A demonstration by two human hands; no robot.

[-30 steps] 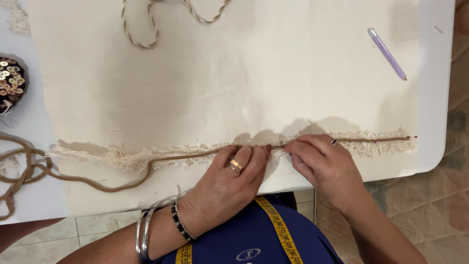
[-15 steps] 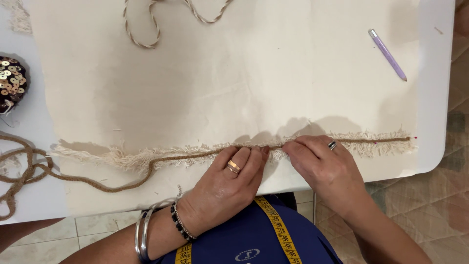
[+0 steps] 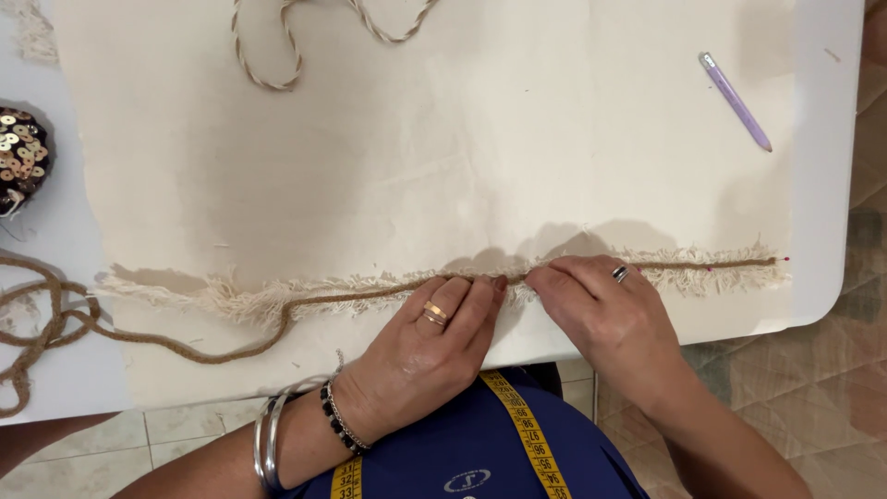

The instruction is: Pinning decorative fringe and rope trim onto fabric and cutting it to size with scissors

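Left hand (image 3: 430, 337) and right hand (image 3: 605, 310) pressed flat on brown cord (image 3: 370, 294) — fingertip grip hidden — right hand barely shifted.

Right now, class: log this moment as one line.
left hand: pressing brown cord | right hand: pinching cord on frayed fringe | cloth: flat

White table (image 3: 832, 185) (rounded corner at right) over tiled floor (image 3: 832, 388); cream cloth (image 3: 480, 148) spread across most of it; sequinned pouch (image 3: 20, 157) at left edge; loose jute cord (image 3: 46, 323) coiled below.

two hands (image 3: 517, 323), one pen (image 3: 735, 101), one cloth (image 3: 462, 157)
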